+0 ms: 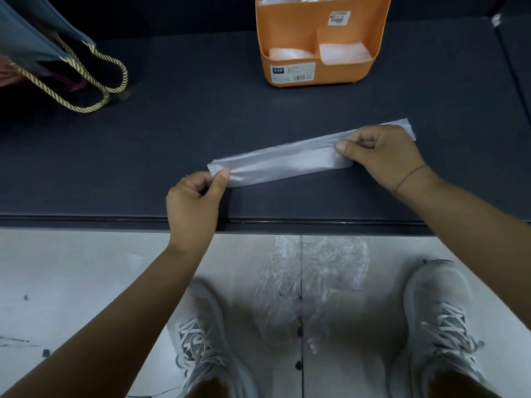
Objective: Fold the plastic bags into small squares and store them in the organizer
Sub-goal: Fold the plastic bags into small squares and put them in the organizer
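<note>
Plastic bag: folded to a long narrow strip and laid slantwise on the dark table, near its front edge. The left end is pinched between thumb and fingers of the left hand. The right part is pinched by the right hand, with a short tail left beyond it. Step judged: end-over-end folding into a square, with layers kept aligned and each crease pressed flat. Organizer: orange, at the table's back, well apart, folded bags held in its compartments. Bare tabletop lies between. Rope-handled bag: far left.
</note>
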Demonstrator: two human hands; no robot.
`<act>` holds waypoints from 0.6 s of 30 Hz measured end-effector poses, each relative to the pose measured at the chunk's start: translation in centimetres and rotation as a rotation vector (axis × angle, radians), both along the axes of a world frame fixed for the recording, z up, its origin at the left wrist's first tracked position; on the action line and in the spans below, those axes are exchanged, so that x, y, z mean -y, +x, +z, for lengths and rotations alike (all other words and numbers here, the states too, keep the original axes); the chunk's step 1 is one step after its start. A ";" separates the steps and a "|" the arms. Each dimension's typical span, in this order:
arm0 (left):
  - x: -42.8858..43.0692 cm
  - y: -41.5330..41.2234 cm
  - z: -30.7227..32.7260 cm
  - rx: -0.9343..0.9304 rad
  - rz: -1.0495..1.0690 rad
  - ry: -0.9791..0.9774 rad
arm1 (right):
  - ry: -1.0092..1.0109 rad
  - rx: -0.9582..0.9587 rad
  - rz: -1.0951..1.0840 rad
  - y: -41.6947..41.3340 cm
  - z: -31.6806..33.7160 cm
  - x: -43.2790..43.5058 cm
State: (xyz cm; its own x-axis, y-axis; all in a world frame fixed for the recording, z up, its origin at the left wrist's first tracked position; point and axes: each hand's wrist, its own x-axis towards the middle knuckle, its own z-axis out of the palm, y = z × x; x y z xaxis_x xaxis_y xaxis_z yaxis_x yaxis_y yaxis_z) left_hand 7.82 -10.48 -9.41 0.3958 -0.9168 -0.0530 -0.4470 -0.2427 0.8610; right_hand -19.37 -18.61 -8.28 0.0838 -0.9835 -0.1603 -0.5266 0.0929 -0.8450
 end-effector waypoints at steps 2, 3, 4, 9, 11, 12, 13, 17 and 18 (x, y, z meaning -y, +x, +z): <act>0.7 0.0 -0.3 0.029 0.047 0.012 | -0.008 -0.045 -0.069 0.7 -0.3 0.4; 1.0 -0.1 -0.4 0.067 0.058 0.012 | -0.017 -0.085 -0.098 1.0 -0.5 0.5; 1.2 -0.1 -0.5 0.118 0.066 0.008 | -0.037 -0.134 -0.116 1.3 -0.6 0.6; 1.3 -0.6 -0.8 0.338 0.052 -0.029 | -0.092 -0.364 -0.099 2.2 -0.8 0.9; 1.2 -0.7 -0.9 0.411 0.062 -0.042 | -0.130 -0.440 -0.104 2.4 -0.7 0.7; 1.2 -0.7 -0.8 0.445 0.078 -0.057 | -0.190 -0.486 -0.118 2.4 -0.6 0.6; 1.2 -0.7 -0.7 0.491 0.076 -0.093 | -0.294 -0.543 -0.122 2.5 -0.5 0.4; 1.4 -2.1 -1.1 0.732 -0.341 -0.258 | -0.633 -0.527 0.201 4.9 -0.6 -1.6; 1.3 -2.6 -1.4 0.743 -0.449 -0.203 | -0.606 -0.511 0.364 5.7 -1.2 -2.3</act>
State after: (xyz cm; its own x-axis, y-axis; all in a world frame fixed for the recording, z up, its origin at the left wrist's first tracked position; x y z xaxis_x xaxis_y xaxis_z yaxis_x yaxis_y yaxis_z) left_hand 5.23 -11.77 -10.86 -0.1353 -0.9575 0.2549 -0.9232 0.2152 0.3185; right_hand -13.62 -16.33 -9.43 0.4705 -0.8376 0.2776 -0.7643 -0.5440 -0.3462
